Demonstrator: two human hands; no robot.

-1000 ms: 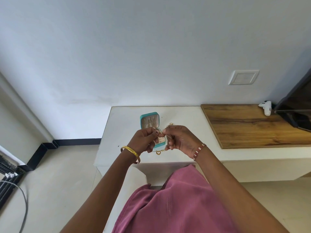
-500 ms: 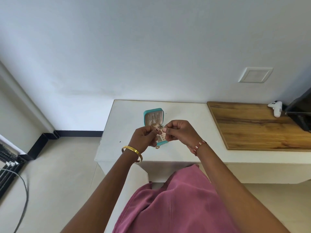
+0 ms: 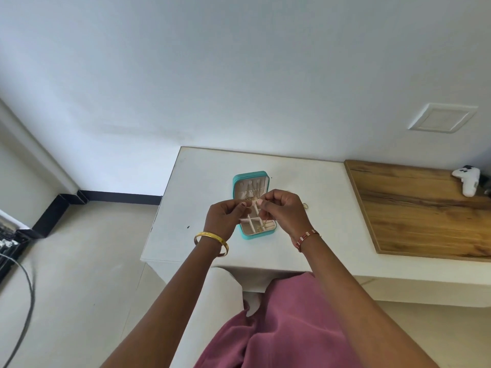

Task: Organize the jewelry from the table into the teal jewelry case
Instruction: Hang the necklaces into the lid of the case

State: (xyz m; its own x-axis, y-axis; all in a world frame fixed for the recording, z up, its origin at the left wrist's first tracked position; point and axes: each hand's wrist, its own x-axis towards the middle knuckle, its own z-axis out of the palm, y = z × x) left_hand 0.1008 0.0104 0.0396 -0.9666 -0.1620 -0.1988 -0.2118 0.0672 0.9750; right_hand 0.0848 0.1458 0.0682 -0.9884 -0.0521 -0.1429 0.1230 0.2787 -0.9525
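No text, label, brand, number or sign can be read anywhere in this view.

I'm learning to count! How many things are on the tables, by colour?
Teal: 1, the open jewelry case
Gold: 1, the thin chain pinched between the left hand and the right hand, above the case
White: 1, the game controller on the wooden top
Total: 3
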